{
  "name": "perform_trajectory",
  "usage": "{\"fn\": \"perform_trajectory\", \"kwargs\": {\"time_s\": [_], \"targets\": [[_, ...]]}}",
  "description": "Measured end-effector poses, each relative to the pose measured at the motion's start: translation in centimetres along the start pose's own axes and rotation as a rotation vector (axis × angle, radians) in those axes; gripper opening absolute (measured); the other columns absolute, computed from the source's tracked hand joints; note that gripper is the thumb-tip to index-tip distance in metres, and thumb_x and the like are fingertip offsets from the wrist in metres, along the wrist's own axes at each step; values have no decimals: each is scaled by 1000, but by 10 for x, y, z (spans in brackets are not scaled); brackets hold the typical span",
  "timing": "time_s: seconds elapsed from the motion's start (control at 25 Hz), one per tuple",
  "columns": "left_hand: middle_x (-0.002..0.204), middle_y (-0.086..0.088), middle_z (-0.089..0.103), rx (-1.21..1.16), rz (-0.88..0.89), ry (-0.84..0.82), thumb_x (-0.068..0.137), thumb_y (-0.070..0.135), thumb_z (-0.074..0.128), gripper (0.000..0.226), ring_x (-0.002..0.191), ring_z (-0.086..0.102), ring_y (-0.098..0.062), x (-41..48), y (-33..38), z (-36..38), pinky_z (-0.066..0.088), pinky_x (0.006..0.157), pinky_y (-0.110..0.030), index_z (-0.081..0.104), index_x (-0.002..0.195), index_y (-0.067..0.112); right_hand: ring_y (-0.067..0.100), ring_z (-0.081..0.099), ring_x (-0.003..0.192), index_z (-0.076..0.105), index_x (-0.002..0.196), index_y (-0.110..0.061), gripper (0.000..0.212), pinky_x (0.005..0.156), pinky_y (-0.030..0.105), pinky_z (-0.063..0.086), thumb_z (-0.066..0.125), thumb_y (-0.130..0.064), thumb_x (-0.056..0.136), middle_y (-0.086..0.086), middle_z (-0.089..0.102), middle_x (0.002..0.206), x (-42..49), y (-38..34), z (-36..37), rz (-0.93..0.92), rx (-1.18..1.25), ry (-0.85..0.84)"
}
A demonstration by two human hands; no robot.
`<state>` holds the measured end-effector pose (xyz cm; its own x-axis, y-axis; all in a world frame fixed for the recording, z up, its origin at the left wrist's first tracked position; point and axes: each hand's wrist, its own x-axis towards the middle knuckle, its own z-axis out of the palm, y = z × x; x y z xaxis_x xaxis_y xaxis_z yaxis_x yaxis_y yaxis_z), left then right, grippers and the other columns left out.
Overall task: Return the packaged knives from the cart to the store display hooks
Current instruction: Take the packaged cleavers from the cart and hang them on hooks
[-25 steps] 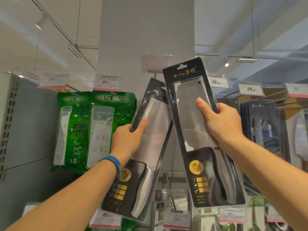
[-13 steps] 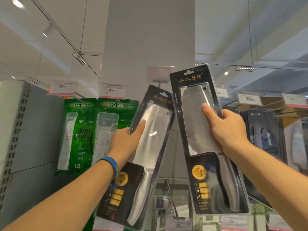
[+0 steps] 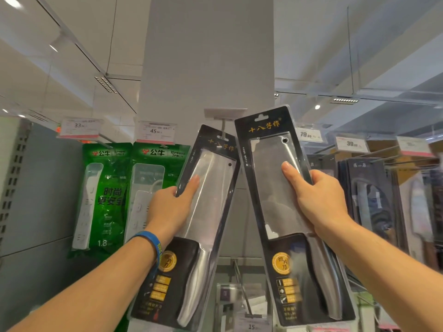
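Observation:
I hold up two black blister-packed cleavers. My left hand [image 3: 171,207] grips the left knife package [image 3: 202,236] by its edge, thumb on the clear front; it tilts to the right, and its hang hole sits at the tip of the grey display hook [image 3: 223,130]. Whether the hook passes through the hole I cannot tell. My right hand [image 3: 316,200] grips the right knife package [image 3: 285,212], which tilts to the left, its top beside the hook's blank label plate [image 3: 225,113]. The two packages touch near their upper edges.
Green power-strip packs [image 3: 107,197] hang at the left under price tags [image 3: 155,135]. More dark knife packages [image 3: 374,200] hang on hooks at the right, under tags [image 3: 351,144]. A grey pillar [image 3: 208,68] rises behind the hook. Lower hooks and tags show below.
Both packages rose slightly toward the hook; the left package's hang hole moved up to the hook's tip. The view tipped upward.

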<state>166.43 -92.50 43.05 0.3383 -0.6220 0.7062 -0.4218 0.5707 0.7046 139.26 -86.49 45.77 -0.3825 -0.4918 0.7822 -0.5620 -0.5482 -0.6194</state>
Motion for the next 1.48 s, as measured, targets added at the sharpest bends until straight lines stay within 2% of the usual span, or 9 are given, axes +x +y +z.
{"fn": "perform_trajectory", "kwargs": {"time_s": [0.36,0.52,0.64,0.72,0.84,1.04,1.16,1.32,1.48], "targets": [[75,-14,67,-76,-85,-57,76,81,54,75,71,65,-29,8,-14,11,51,64,-36,63,74,6,43,67,84,65,90,1,85,75,60,57,59,-84,78,24,70,90,-7,2,7,12,6,-5],[100,-19,69,-81,-132,-93,77,82,51,86,93,67,-34,16,-24,26,53,80,-41,66,99,1,38,63,71,58,78,-3,78,68,54,55,61,-81,80,23,66,81,-13,1,9,42,18,10],[99,-13,68,-112,-205,-132,74,84,49,83,90,65,-31,23,-30,42,54,87,-45,66,102,8,28,53,69,49,68,-14,68,63,41,43,60,-79,80,8,57,71,-15,-6,17,41,-17,3],[102,-9,69,-122,-243,-144,77,84,49,82,88,64,-26,23,-35,55,54,87,-42,65,111,10,28,65,97,67,97,-10,74,86,43,52,58,-81,80,8,70,102,-15,-7,27,111,20,-31],[96,-2,65,-168,-312,-201,82,77,49,88,83,59,-19,22,-38,69,48,71,-30,53,136,8,32,63,121,63,132,-8,96,104,53,50,56,-86,76,11,68,131,-16,-5,36,198,115,-94],[127,-15,60,-14,-415,-510,88,77,37,87,114,57,-35,35,-27,57,43,106,-46,54,132,2,30,55,133,53,146,-14,93,112,51,44,53,-82,83,7,58,146,-18,-7,36,171,54,-89],[134,-15,57,171,-171,-337,97,56,48,65,113,57,-30,43,-7,45,46,101,-40,46,138,5,32,60,126,57,139,-12,91,107,53,48,51,-84,83,7,63,138,-18,-7,33,182,47,-133],[151,-4,41,1,344,13,92,40,65,72,133,45,-22,50,51,22,41,108,-40,28,152,23,36,66,108,62,109,-3,80,97,57,53,52,-79,86,11,70,112,-23,-1,38,174,46,-118],[155,-2,36,344,731,59,94,30,63,60,140,37,-23,69,101,10,38,107,-39,38,148,29,40,66,87,58,87,3,75,84,55,55,57,-72,89,27,68,99,-31,0,48,161,117,-71]]}}
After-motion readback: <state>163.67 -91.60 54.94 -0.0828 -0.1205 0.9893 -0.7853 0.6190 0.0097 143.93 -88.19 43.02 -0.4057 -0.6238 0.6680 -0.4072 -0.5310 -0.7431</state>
